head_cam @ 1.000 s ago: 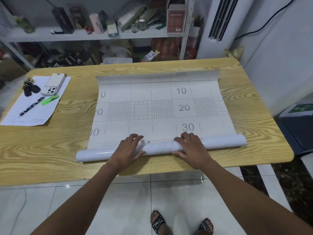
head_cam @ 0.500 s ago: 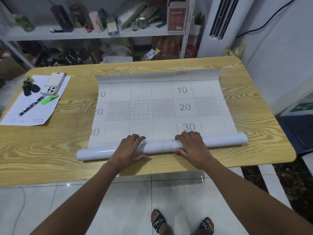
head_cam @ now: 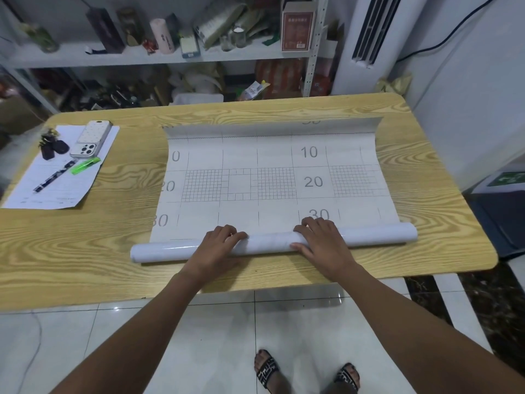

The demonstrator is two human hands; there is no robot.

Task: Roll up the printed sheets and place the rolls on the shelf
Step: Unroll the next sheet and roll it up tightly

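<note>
Your left hand (head_cam: 215, 247) and right hand (head_cam: 324, 245) each curl fingers over the roll (head_cam: 270, 242), gripping it near the front of the table (head_cam: 71, 260). Beyond it the printed sheet (head_cam: 255, 155) lies flat. The shelf (head_cam: 136, 57) stands behind.

The printed sheet (head_cam: 272, 155) lies mid-table (head_cam: 85, 245). Its roll (head_cam: 159, 251) runs left to right along the near side. My left hand (head_cam: 216, 248) and right hand (head_cam: 324, 245) grip the roll, side by side, about its middle. Far left, a paper (head_cam: 71, 189) bears a phone (head_cam: 91, 137) and a pen (head_cam: 54, 176). The shelf (head_cam: 142, 56) stands behind the table.
</note>
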